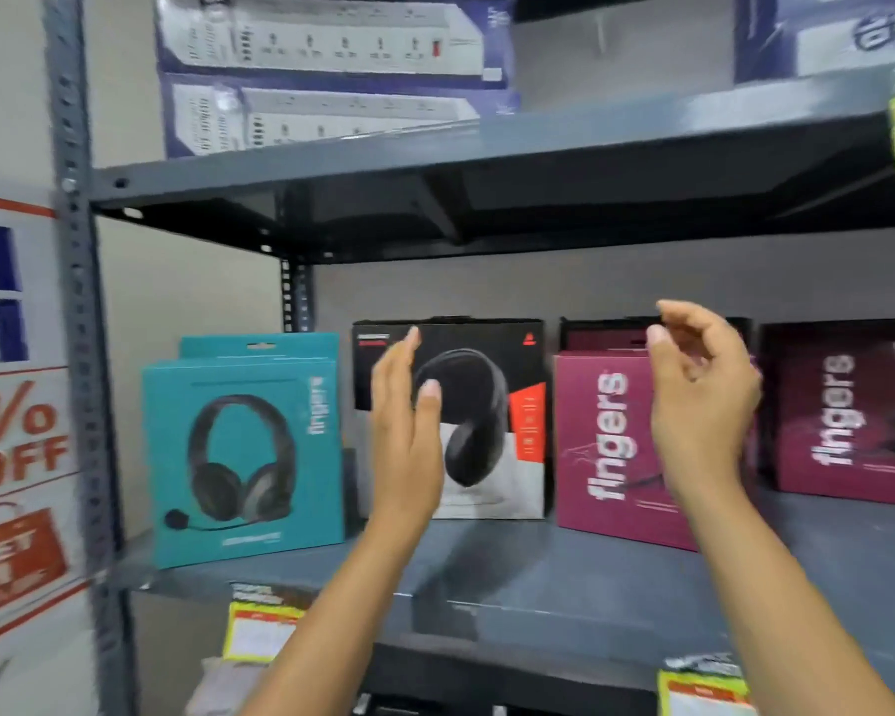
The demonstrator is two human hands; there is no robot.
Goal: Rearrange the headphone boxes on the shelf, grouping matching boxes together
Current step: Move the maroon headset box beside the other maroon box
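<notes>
Head view: left hand [406, 431] open, empty, in front of black box [487, 421] at shelf [538, 576] middle. Right hand [703, 400] loosely curled, empty, before magenta box [605, 447]. Teal box [239, 457] far left. Reaching step, probably; next needs firm grip either side of one box.

Likely a shop: discount poster [16, 431]; price tags [257, 633] on boxed-goods shelving [487, 576].

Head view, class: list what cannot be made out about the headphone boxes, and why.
- Black box: left part hidden by left hand.
- Magenta box: right side covered by right hand.
- Dark maroon box: cut off by the right edge.
- Teal box: small print blurred.
</notes>
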